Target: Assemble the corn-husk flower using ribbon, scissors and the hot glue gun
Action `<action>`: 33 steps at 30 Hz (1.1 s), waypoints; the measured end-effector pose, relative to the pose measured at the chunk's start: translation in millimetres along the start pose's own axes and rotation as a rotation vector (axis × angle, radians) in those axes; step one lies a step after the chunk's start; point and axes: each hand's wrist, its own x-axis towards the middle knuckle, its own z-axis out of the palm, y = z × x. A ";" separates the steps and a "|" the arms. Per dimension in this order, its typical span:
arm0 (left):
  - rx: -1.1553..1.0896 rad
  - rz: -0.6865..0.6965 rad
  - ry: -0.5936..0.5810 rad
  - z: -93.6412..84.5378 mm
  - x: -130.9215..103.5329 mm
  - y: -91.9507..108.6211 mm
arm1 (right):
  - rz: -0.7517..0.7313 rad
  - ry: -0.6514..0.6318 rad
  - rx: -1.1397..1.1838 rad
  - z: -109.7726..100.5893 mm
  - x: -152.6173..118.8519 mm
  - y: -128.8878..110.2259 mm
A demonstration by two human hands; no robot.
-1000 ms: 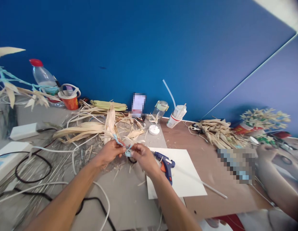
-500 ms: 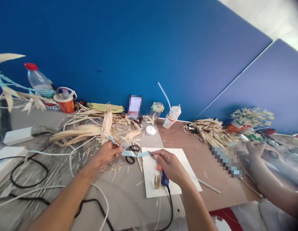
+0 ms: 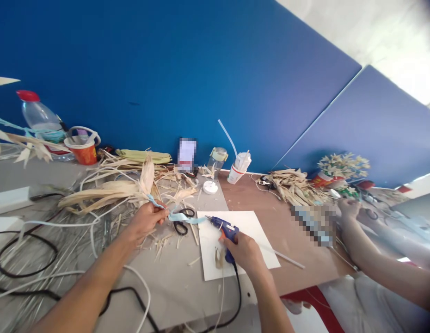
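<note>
My left hand [image 3: 153,216] is closed on a stem wrapped in light blue tape, with dried corn husks [image 3: 104,193] spreading out above it. From that hand the loose light blue tape [image 3: 187,218] stretches right, over the black scissors handles [image 3: 181,227]. My right hand [image 3: 243,249] grips a blue and orange glue gun [image 3: 223,227], whose tip points left at the tape's end; whether they touch I cannot tell. Below the gun lies a white sheet [image 3: 258,231] with a brownish lump [image 3: 219,257] on it.
Several cables [image 3: 138,289] cross the left side. At the back stand a red cup [image 3: 83,152], a bottle [image 3: 41,121], a jar [image 3: 218,158] and a white cup [image 3: 236,172]. Husks [image 3: 294,182] lie right of centre. Another person's arms [image 3: 371,245] reach in from the right.
My right hand has taken hold of the glue gun and raised it to the tape's end. It no longer pinches that end. The view has shifted slightly to the right.
</note>
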 end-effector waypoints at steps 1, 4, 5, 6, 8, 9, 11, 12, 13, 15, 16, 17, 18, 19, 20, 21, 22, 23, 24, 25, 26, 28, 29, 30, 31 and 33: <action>0.000 0.002 -0.002 0.1 -0.3 0.2 | 0.006 -0.006 -0.002 1.0 -0.9 0.0; 0.009 0.004 -0.017 0.5 -1.2 0.4 | 0.010 0.012 0.027 4.8 -1.6 1.5; 0.011 0.002 -0.015 0.6 -1.6 0.7 | 0.011 0.024 0.063 5.7 -1.4 2.5; 0.011 -0.001 -0.010 0.7 -1.9 1.1 | 0.014 0.032 0.130 6.0 -1.4 3.7; 0.005 -0.001 -0.006 0.9 -2.7 2.3 | 0.034 0.026 0.410 3.8 -2.5 6.7; 0.001 0.001 -0.007 0.9 -3.0 2.9 | 0.046 -0.003 0.622 1.5 -3.6 8.1; -0.004 0.010 -0.015 0.9 -3.3 3.5 | 0.039 -0.112 1.102 -5.2 -6.6 10.2; -0.008 0.014 -0.016 0.8 -3.2 3.4 | 0.010 -0.184 1.315 -8.9 -8.1 10.5; -0.014 0.018 -0.015 0.6 -3.0 2.9 | -0.034 -0.257 1.482 -12.4 -9.3 10.1; -0.021 0.024 -0.013 -0.1 -2.1 1.4 | -0.137 -0.391 1.670 -18.2 -10.6 7.1; -0.023 0.026 -0.013 -0.5 -1.6 0.6 | -0.182 -0.442 1.714 -20.5 -10.7 4.7; -0.023 0.027 -0.012 -1.0 -1.1 -0.1 | -0.220 -0.472 1.746 -22.5 -10.5 1.9; -0.019 0.026 -0.008 -1.5 -0.6 -0.7 | -0.252 -0.481 1.779 -24.6 -10.0 -1.3; -0.012 0.025 -0.002 -2.0 -0.2 -1.1 | -0.280 -0.475 1.814 -26.9 -9.2 -4.6; -0.003 0.024 0.002 -2.5 0.0 -1.4 | -0.306 -0.460 1.844 -29.7 -8.1 -7.9; 0.006 0.021 0.002 -2.9 0.2 -1.4 | -0.332 -0.443 1.858 -32.7 -6.8 -11.4; 0.016 0.016 -0.002 -3.3 0.4 -1.2 | -0.359 -0.437 1.845 -35.9 -5.2 -15.0; 0.024 0.012 -0.007 -3.6 0.5 -1.0 | -0.384 -0.446 1.796 -38.7 -3.5 -18.9; 0.028 0.008 -0.012 -3.8 0.5 -0.6 | -0.408 -0.463 1.716 -40.8 -1.7 -23.0; 0.029 0.006 -0.016 -4.0 0.6 -0.1 | -0.432 -0.483 1.614 -41.8 0.0 -27.5; 0.026 0.004 -0.018 -4.2 0.6 0.5 | -0.454 -0.501 1.498 -41.4 1.5 -32.1; 0.018 0.000 -0.019 -4.4 0.5 1.8 | -0.479 -0.510 1.245 -36.6 3.3 -41.7; 0.019 -0.006 -0.019 -4.5 0.4 2.5 | -0.480 -0.502 1.115 -32.6 3.7 -46.2; 0.021 -0.014 -0.020 -4.5 0.4 3.3 | -0.479 -0.490 0.994 -28.0 3.8 -50.4; 0.023 -0.022 -0.019 -4.5 0.3 4.0 | -0.478 -0.481 0.891 -23.2 3.8 -54.1; 0.023 -0.036 -0.013 -4.2 0.1 5.7 | -0.482 -0.468 0.764 -14.2 3.9 -59.7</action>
